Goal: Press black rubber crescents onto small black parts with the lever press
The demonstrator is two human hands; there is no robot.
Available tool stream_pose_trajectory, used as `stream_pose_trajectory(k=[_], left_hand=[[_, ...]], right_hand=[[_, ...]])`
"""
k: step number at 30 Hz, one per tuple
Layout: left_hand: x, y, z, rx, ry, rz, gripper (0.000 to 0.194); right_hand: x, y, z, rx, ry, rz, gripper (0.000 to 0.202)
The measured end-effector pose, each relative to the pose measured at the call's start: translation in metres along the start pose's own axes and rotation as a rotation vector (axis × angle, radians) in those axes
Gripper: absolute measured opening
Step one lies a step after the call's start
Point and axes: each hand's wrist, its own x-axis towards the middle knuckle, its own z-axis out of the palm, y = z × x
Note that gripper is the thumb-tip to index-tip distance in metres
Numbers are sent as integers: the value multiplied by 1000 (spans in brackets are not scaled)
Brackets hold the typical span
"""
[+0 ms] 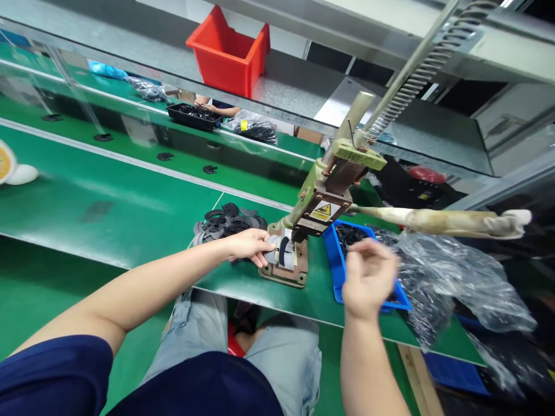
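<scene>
Now the left hand's (248,245) grip clamps the grey holder (289,261) on the press (307,193), apparently steadying its black strip (283,251), while the right hand (369,280), grip too blurred to tell, hovers by the blue bin (339,268).

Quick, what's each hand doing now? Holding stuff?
Left hand: touching the grey plate; can't tell if gripping.
Right hand: curled, blurry, near the blue bin; can't tell if holding anything.

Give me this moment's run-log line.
left hand: touching grey plate on press; right hand: blurred, near blue bin; dark pieces: piled beside press
</scene>
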Motion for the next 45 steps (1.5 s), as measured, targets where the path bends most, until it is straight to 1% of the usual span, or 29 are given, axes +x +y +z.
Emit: stream_pose_trajectory(k=[1, 2, 3, 4, 5, 6, 8, 9, 10, 13, 14, 15, 16, 18, 20, 22, 25, 27, 28, 29, 31, 32, 33, 34, 36, 37, 38, 41, 45], left_hand=[[-10, 1, 0, -8, -28, 9, 56], [-20, 1, 1, -15, -54, 13, 57], [-28, 2, 3, -20, -77, 16, 58], [-34, 2, 5, -21, -98, 16, 58], [-39, 1, 9, -17, -119, 13, 58], [-43, 1, 12, -7, -137, 10, 58], [-49, 0, 19, 26, -165, -2, 57], [-51, 0, 23, 46, -156, 5, 56], [-55, 0, 27, 73, -116, 36, 54], [-65, 4, 39, 234, 139, 249, 44], [-67, 6, 43, 308, 203, 314, 40], [-69, 6, 47, 383, 229, 353, 37], [-69, 7, 50, 450, 218, 364, 37], [-66, 5, 54, 531, 154, 345, 44], [-59, 1, 56, 536, 106, 318, 52], [-53, 0, 56, 499, 58, 285, 56], [-57, 9, 60, 466, 13, 254, 55], [-66, 22, 64, 449, -29, 293, 49], [-70, 28, 65, 431, -34, 332, 44], [-74, 34, 66, 404, -7, 381, 39], [-75, 39, 67, 331, 109, 454, 32], [-74, 38, 67, 294, 147, 451, 32], [-71, 35, 67, 265, 142, 419, 33], [-68, 30, 67, 248, 88, 364, 35], [-62, 17, 69, 241, -62, 240, 40], [-60, 11, 71, 245, -107, 199, 43], [-59, 5, 73, 252, -125, 177, 45], [-60, -4, 78, 266, -111, 164, 48], [-62, -3, 78, 259, -91, 157, 51]], right_hand=[[-22, 7, 2, -24, -167, 93, 35], [-42, 12, 5, -33, -329, 144, 36], [-60, 13, 9, -35, -449, 173, 35], [-73, 12, 13, -29, -538, 188, 33], [-82, 10, 16, -22, -585, 185, 29], [-88, 7, 19, -16, -601, 176, 23], [-92, 0, 23, -11, -599, 153, 15], [-92, -3, 23, -12, -595, 137, 12], [-91, -4, 23, -13, -591, 119, 11], [-91, -6, 18, -24, -587, 62, 11], [-92, -5, 16, -28, -589, 46, 11], [-94, -5, 15, -30, -592, 30, 12], [-95, -5, 14, -31, -594, 17, 13], [-98, -6, 12, -28, -597, -3, 15], [-101, -8, 11, -24, -590, -8, 16], [-104, -8, 10, -17, -578, 4, 16], [-109, -5, 9, 2, -545, 58, 14], [-112, 1, 7, 21, -491, 117, 12], [-114, 4, 5, 34, -455, 150, 12], [-115, 6, 4, 53, -416, 181, 12], [-119, 9, 2, 102, -347, 237, 13], [-121, 10, 2, 129, -319, 259, 14], [-122, 9, 2, 154, -295, 280, 14], [-124, 7, 3, 175, -276, 299, 15], [-126, 2, 7, 204, -247, 335, 17], [-127, 0, 9, 211, -236, 352, 19], [-128, -3, 11, 215, -226, 367, 21], [-128, -8, 17, 220, -203, 398, 26], [-126, -14, 20, 231, -202, 416, 29]])
